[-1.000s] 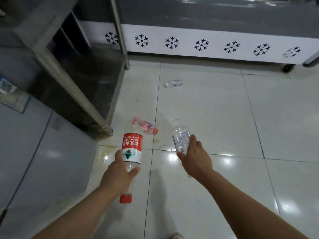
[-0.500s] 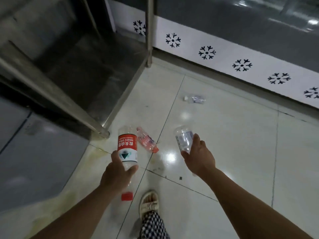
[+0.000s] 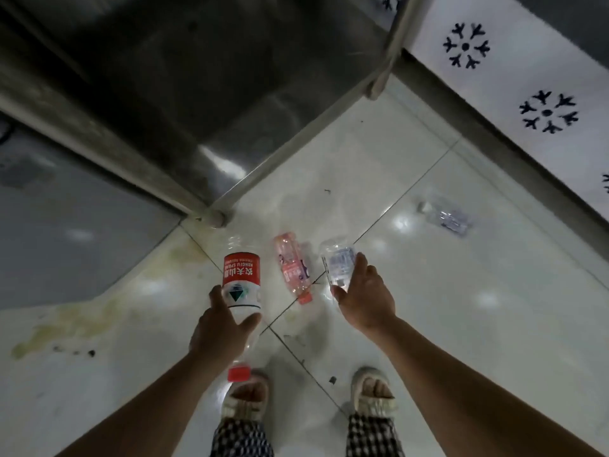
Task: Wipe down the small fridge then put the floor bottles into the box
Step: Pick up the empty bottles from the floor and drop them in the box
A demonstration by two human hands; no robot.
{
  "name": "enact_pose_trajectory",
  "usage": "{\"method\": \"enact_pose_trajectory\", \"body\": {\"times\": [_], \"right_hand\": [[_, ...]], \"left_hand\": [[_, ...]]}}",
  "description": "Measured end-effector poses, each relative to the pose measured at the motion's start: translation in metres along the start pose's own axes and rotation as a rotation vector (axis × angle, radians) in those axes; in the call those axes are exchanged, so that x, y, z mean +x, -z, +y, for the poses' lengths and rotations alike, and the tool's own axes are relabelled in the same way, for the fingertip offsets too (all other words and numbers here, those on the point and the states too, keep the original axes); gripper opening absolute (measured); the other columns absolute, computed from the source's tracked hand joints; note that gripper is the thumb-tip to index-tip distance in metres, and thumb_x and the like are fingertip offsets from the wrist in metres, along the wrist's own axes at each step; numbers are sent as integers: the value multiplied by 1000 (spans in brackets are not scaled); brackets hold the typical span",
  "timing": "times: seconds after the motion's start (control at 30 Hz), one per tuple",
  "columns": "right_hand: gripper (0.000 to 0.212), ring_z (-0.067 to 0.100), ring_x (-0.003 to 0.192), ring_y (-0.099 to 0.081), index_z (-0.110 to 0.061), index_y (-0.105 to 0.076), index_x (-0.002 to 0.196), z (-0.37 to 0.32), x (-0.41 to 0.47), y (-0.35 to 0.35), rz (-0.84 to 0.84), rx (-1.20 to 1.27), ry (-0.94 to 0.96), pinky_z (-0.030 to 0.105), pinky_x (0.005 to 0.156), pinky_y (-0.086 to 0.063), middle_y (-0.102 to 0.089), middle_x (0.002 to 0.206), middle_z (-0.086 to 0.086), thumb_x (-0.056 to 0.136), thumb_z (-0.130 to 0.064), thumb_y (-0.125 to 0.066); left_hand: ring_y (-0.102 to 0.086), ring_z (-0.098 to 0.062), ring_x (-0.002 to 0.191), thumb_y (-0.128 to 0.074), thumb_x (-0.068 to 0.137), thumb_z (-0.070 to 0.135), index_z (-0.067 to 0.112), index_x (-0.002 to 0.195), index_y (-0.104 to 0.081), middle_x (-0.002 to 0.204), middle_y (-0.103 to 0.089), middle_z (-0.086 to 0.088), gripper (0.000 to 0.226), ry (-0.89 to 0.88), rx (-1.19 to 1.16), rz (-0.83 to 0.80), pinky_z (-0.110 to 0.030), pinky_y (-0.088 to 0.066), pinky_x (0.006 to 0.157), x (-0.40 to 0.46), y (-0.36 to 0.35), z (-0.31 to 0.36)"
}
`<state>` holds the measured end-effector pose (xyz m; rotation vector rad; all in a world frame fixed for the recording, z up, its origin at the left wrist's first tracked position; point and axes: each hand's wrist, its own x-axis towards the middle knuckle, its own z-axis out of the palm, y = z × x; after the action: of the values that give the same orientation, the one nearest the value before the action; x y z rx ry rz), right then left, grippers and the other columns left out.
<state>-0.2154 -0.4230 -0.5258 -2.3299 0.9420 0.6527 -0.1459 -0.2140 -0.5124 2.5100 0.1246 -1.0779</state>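
Observation:
My left hand (image 3: 221,328) grips a clear bottle with a red label (image 3: 241,278), held upside down so its red cap points toward me. My right hand (image 3: 364,298) holds a small clear crumpled bottle (image 3: 338,263) by its lower part. Between the two hands a pink bottle with a red cap (image 3: 292,267) lies on the white tiled floor (image 3: 461,308). Farther right, another clear bottle (image 3: 445,217) lies on the floor near the freezer. No box is in view.
A steel table leg (image 3: 216,217) and its low shelf (image 3: 184,94) stand just beyond the bottles. A white freezer panel with snowflake marks (image 3: 527,94) runs along the right. A grey cabinet (image 3: 66,209) is at left. My feet in sandals (image 3: 245,400) stand below.
I have stepped closer and tilted my view down; the pink bottle now lies right between my hands and my feet show. Both hands still hold their bottles.

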Motion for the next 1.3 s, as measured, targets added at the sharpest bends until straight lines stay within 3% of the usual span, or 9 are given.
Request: {"method": "enact_pose_trajectory", "body": {"times": [0.17, 0.5, 0.67, 0.77, 0.93, 1.1, 1.3], "right_hand": [[79, 33, 114, -53, -5, -14, 146, 18, 54, -34, -57, -56, 122, 37, 85, -47, -47, 130, 17, 91, -41, -58], [59, 34, 109, -56, -4, -30, 131, 47, 173, -139, -53, -80, 199, 31, 75, -41, -52, 125, 19, 91, -35, -61], [57, 32, 108, -56, -7, -30, 130, 56, 195, -169, -81, -27, 160, 37, 82, -50, -51, 124, 16, 90, -30, -63], [60, 31, 108, -56, -7, -29, 133, 57, 195, -172, -136, 13, 164, 40, 87, -53, -50, 124, 16, 89, -27, -65], [67, 30, 114, -53, -7, -29, 135, 60, 174, -146, -219, -97, 207, 42, 94, -50, -50, 126, 16, 85, -27, -69], [72, 33, 127, -41, -6, -22, 143, 64, 125, -84, -203, -197, 207, 37, 99, -39, -39, 137, 19, 89, -26, -63], [71, 31, 130, -36, -10, -20, 147, 74, 64, 11, -200, -228, 142, 36, 99, -38, -35, 142, 14, 90, -24, -60]], "left_hand": [[-60, -34, 104, -70, 81, 34, 16, 138, -24, 124, -57, -13, 74, 145, -187, 87, -39, -49, 77, 38, -54, -2], [-58, -37, 110, -71, 81, 28, 18, 139, -23, 130, -54, -15, 76, 138, -247, 151, -40, -49, 81, 159, -169, -44], [-56, -35, 112, -69, 83, 28, 17, 139, -22, 129, -53, -15, 73, 165, -271, 183, -46, -52, 86, 189, -198, -48], [-55, -34, 114, -67, 85, 28, 16, 141, -20, 132, -51, -14, 74, 131, -243, 171, -41, -48, 82, 194, -204, -46], [-58, -33, 110, -70, 82, 25, 13, 140, -23, 128, -55, -14, 75, 55, -136, 119, -36, -47, 74, 169, -179, -38], [-51, -32, 116, -70, 82, 28, 13, 141, -24, 129, -51, -14, 77, -5, 78, 88, -41, -46, 87, 113, -123, -12], [-51, -30, 117, -70, 81, 26, 15, 141, -27, 129, -50, -13, 75, -169, 161, 33, -46, -47, 94, 48, -61, 46]]}}
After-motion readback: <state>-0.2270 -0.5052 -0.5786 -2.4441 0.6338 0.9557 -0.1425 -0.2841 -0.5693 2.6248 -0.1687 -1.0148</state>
